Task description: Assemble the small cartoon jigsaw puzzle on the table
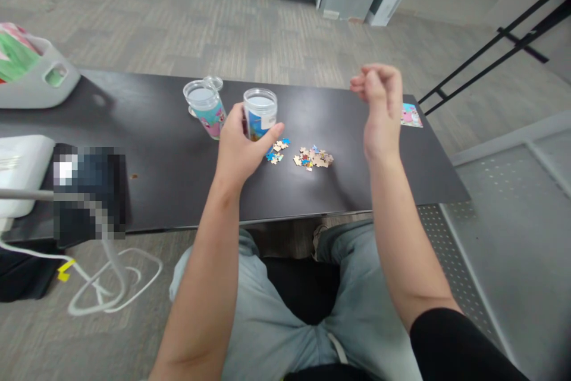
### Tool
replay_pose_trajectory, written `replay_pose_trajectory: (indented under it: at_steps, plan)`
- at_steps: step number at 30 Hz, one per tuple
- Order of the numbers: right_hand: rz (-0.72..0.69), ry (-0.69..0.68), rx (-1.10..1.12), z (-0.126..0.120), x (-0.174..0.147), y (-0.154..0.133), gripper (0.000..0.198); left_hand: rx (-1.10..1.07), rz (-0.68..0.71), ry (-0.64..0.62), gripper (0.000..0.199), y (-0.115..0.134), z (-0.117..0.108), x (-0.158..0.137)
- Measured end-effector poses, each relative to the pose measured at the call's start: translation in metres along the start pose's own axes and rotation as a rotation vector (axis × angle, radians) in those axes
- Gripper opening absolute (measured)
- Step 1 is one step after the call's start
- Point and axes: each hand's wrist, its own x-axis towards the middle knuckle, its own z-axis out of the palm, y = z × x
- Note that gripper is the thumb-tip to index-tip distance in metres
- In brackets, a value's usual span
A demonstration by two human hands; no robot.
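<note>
My left hand (243, 146) is wrapped round a clear plastic jar (260, 110) with a blue picture label, upright on or just above the dark table. To its left, a second clear jar (207, 109) with a pink and turquoise label leans slightly. Jigsaw puzzle pieces (314, 157) lie in a small heap, and a few more pieces (277, 152) lie by the held jar. Raised over the table's right side, my right hand (381, 104) has its fingers curled inward; whatever they may hold is hidden.
A clear round lid (214, 82) lies behind the left jar. The picture card (411, 115) rests near the right end of the table (169, 179). At the left stand a grey basket (35, 84) and a white device (27, 161), with a white cable (118, 268) hanging at the front.
</note>
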Motion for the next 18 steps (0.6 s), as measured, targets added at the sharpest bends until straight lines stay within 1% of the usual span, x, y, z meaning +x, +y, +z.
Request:
replay_pose_trajectory:
  at_steps: [1, 2, 3, 4, 5, 6, 7, 9, 12, 14, 16, 18]
  plan:
    - [0.011, -0.011, -0.198, -0.024, -0.013, 0.008, 0.08, -0.015, -0.009, 0.029, 0.054, -0.003, -0.004, 0.0]
    - [0.058, -0.033, -0.401, -0.045, -0.028, 0.015, 0.09, -0.008, -0.005, 0.052, 0.057, -0.005, -0.009, 0.0]
    - [0.144, -0.096, -0.596, -0.063, -0.044, 0.02, 0.107, 0.014, 0.007, 0.065, 0.058, -0.006, -0.013, -0.001]
    - [0.258, -0.173, -0.752, -0.076, -0.059, 0.023, 0.123, 0.041, 0.025, 0.079, 0.059, -0.007, -0.018, -0.002]
    - [0.361, -0.262, -0.863, -0.084, -0.074, 0.025, 0.135, 0.065, 0.044, 0.096, 0.059, -0.006, -0.022, -0.004]
    - [0.425, -0.349, -0.934, -0.086, -0.086, 0.025, 0.14, 0.082, 0.062, 0.115, 0.06, -0.006, -0.025, -0.005]
    - [0.459, -0.424, -0.978, -0.084, -0.094, 0.024, 0.143, 0.088, 0.079, 0.143, 0.061, -0.005, -0.029, -0.006]
    - [0.451, -0.54, -1.005, -0.069, -0.103, 0.019, 0.146, 0.079, 0.117, 0.222, 0.064, -0.007, -0.034, -0.007]
    - [0.359, -0.649, -0.983, -0.034, -0.101, 0.013, 0.15, 0.077, 0.156, 0.318, 0.067, -0.012, -0.042, -0.006]
    - [0.295, -0.716, -0.958, -0.009, -0.095, 0.012, 0.15, 0.101, 0.145, 0.329, 0.069, -0.018, -0.049, -0.005]
    - [0.209, -0.785, -0.911, 0.013, -0.09, 0.015, 0.139, 0.122, 0.121, 0.313, 0.072, -0.023, -0.058, -0.003]
    - [0.112, -0.836, -0.859, 0.031, -0.085, 0.018, 0.115, 0.12, 0.111, 0.29, 0.076, -0.029, -0.065, 0.0]
